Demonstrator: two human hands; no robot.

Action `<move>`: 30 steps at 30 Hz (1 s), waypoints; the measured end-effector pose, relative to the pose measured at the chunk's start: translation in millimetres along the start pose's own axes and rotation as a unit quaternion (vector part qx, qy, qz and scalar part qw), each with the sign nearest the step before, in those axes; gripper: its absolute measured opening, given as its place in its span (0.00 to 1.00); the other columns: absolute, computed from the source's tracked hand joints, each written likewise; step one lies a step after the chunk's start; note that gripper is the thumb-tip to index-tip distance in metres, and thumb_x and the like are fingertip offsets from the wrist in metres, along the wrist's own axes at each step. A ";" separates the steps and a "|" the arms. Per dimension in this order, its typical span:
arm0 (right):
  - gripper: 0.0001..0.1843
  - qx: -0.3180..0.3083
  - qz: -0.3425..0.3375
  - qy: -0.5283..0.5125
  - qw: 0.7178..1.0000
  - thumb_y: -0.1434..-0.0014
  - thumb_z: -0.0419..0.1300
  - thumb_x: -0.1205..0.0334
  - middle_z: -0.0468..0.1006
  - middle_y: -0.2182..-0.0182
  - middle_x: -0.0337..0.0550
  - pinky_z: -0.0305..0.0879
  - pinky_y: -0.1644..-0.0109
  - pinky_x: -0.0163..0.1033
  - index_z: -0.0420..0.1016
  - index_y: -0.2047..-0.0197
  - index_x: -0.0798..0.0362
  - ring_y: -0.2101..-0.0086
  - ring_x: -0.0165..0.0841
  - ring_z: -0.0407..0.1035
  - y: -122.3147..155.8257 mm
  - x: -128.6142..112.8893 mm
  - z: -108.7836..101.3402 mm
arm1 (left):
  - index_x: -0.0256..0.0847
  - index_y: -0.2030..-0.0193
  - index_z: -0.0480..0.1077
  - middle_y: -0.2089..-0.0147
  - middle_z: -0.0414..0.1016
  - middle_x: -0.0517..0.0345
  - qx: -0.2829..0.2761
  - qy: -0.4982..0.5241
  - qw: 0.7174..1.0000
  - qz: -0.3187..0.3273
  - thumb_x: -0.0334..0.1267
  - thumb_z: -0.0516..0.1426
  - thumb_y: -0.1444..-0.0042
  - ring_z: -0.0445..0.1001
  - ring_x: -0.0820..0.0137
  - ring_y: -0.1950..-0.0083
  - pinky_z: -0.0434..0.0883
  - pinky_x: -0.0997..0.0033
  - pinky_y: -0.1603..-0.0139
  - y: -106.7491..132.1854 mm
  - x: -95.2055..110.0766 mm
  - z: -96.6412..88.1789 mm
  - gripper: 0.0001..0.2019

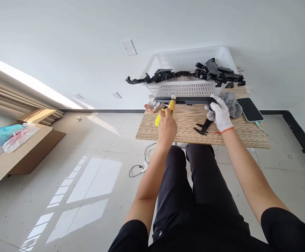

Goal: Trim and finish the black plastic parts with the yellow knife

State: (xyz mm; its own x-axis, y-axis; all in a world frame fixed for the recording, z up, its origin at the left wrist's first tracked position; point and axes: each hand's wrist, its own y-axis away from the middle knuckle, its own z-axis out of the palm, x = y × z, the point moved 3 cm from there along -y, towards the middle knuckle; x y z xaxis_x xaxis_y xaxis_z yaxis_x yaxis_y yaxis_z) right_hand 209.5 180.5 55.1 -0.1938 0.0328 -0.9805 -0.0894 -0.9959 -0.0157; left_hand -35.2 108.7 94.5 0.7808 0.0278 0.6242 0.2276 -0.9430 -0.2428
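My bare left hand (167, 126) is closed around a yellow handheld tool (171, 106) with a small pale round tip. This tip is at the long black plastic part (194, 100); whether it presses on it I cannot tell. My right hand (222, 114), in a white knitted glove with an orange cuff, grips that part's right end. The part lies level in front of the basket, above the table. Below it, near my right hand, a black caliper (204, 127) rests on the table, partly hidden by the glove.
A white plastic basket (189, 88) stands at the table's back, with several black plastic parts (212, 71) over its rim. On the wood-striped table (184, 131) lie a grey cloth (232, 104), a phone (250, 109) with a cable and another glove (156, 103). Left is a cardboard box (34, 148).
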 end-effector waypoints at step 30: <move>0.41 0.016 0.009 0.033 0.999 0.47 0.63 0.51 0.83 0.67 0.38 0.62 0.81 0.30 0.70 0.30 0.47 0.80 0.26 0.69 1.4 -1.9 3.2 | 0.40 0.36 0.65 0.35 0.65 0.31 0.014 -0.013 0.999 -0.041 0.18 0.52 0.41 0.79 0.36 0.40 0.78 0.34 0.45 -25.6 -43.6 -18.1 0.27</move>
State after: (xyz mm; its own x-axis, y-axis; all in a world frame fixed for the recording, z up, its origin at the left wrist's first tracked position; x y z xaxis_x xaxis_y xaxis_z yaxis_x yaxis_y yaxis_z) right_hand 206.6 179.3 57.6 -0.1314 0.0081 -0.9913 -0.1188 -0.9929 0.0076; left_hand -85.6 125.6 86.9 0.7735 0.1135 0.6235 0.3078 -0.9273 -0.2129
